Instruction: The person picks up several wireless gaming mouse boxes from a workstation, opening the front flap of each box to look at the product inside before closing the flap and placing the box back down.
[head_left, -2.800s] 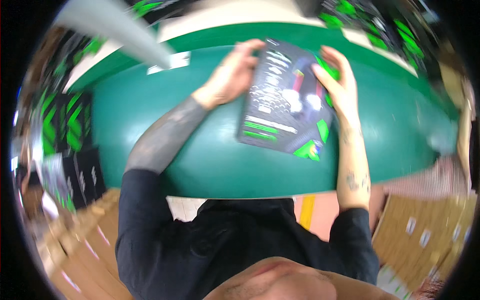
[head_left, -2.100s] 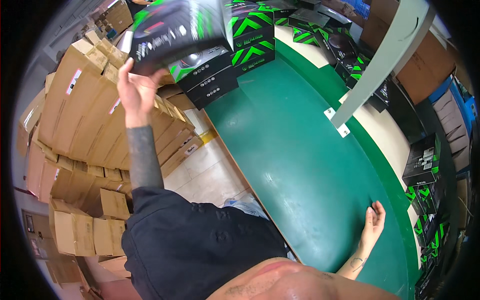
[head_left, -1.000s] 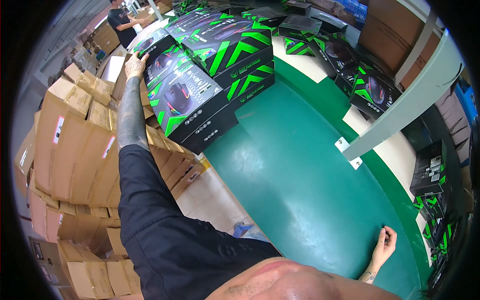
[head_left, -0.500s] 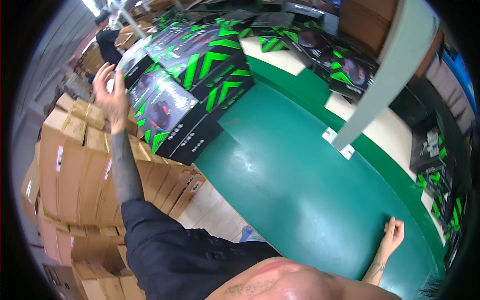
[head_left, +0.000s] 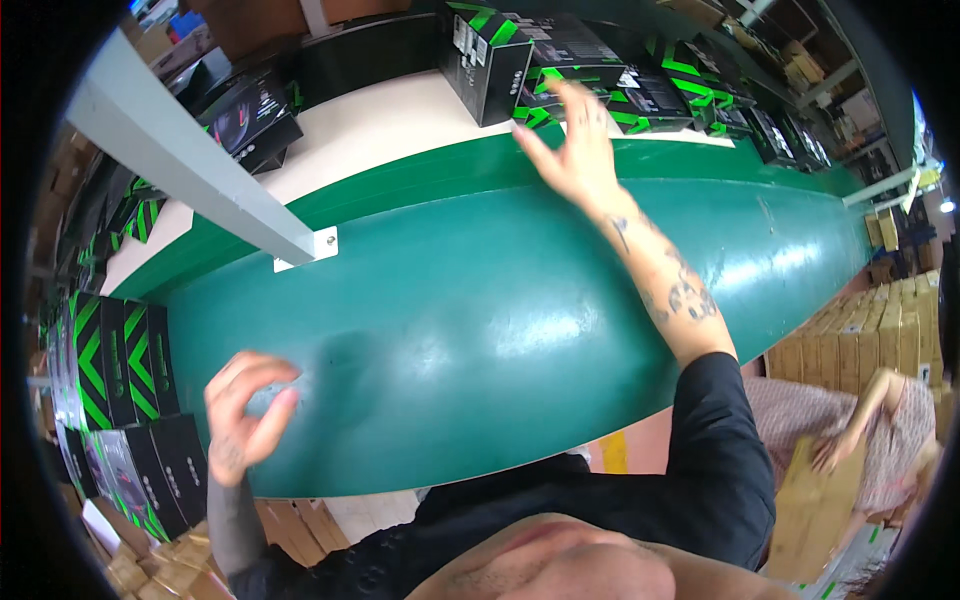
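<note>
My right hand reaches over the far edge of the green table, fingers spread and holding nothing. It is nearest to a group of black and green product boxes and an upright black box; whether a fingertip touches one I cannot tell. My left hand hovers over the left part of the table, its fingers curved and its thumb apart, with nothing between them. Left of it, black and green boxes are stacked at the table's end.
A grey slanted post is bolted to the table's far side. Behind runs a pale strip carrying more boxes. Brown cartons are piled at right, where another person's hand rests on a carton.
The view has swung to the right. My left hand has left the box stack and come over the table; my right hand has risen from the table toward the boxes at the back.
</note>
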